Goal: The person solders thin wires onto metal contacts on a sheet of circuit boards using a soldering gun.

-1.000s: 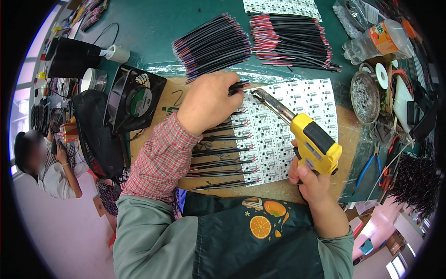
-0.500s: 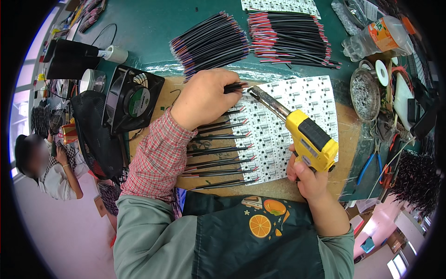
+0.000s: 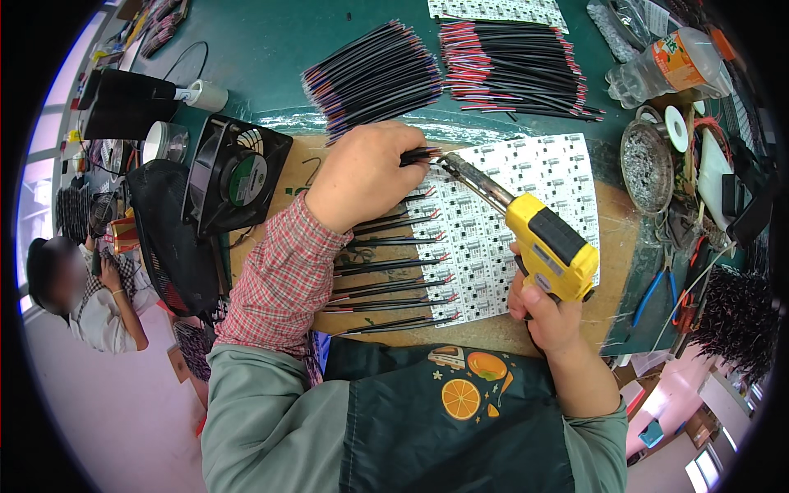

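Observation:
A white panel of small circuit boards (image 3: 509, 222) lies on a brown work board (image 3: 394, 333). Along its left edge, several black wire leads (image 3: 382, 267) stick out leftward, their red and white ends at the panel. My left hand (image 3: 362, 177) is closed on black wires (image 3: 421, 154) at the panel's upper left corner. My right hand (image 3: 544, 312) grips a yellow soldering gun (image 3: 552, 246) by its handle. Its metal tip reaches up and left to the wire ends beside my left fingers. Whether the tip touches them I cannot tell.
Two bundles of cut wires, a black one (image 3: 374, 78) and a red-ended one (image 3: 514, 66), lie beyond the panel. A black fan (image 3: 238, 174) stands left. On the right are a plastic bottle (image 3: 678, 66), a metal dish (image 3: 647, 168) and blue-handled pliers (image 3: 653, 296). A person (image 3: 90, 287) sits far left.
Hardly anything differs. My left hand has shifted very slightly with the wires, and the soldering gun stays nearly in place with its tip at the same corner.

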`<state>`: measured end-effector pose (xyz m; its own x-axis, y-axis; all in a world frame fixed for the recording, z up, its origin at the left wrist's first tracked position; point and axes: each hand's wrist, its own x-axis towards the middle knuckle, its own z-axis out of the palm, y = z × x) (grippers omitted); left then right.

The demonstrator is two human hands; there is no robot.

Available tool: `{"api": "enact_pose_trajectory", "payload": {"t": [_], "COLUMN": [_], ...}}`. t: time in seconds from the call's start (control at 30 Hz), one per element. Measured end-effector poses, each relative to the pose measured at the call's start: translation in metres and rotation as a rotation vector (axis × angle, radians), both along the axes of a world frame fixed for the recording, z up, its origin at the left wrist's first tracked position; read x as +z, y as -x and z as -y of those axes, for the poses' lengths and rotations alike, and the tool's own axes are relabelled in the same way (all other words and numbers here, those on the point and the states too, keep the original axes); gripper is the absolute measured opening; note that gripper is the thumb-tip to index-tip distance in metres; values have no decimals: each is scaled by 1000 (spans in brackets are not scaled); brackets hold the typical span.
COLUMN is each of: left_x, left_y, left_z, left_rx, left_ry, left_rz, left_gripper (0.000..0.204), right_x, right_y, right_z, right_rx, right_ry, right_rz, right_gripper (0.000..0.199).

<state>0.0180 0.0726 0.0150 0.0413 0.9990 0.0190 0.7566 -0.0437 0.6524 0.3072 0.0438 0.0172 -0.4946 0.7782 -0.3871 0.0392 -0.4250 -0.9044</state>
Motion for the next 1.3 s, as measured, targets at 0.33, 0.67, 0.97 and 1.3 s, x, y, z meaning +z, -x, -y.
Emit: {"api": "enact_pose_trajectory", "payload": {"t": [0.33,0.67,0.97,1.3], "left_x": [5,41,13,2], "left_y": [1,-10,-15,-12], "left_z": [2,17,20,19], "left_rx": [-38,51,36,-9], "left_ry": [33,-377,60,57], "left_rz": [-45,-46,11,-15], "left_gripper": [20,19,16,19], "right_x": [-3,-7,-9,-11], "right_y": [-14,-25,-28,-22], "right_z": [5,23,28,27], "right_rx": [2,54,32,46], "right_ry": [110,21,71,35], "right_rz": [-122,-366,-183,-36], "right_gripper": [75,32,28,49]}}
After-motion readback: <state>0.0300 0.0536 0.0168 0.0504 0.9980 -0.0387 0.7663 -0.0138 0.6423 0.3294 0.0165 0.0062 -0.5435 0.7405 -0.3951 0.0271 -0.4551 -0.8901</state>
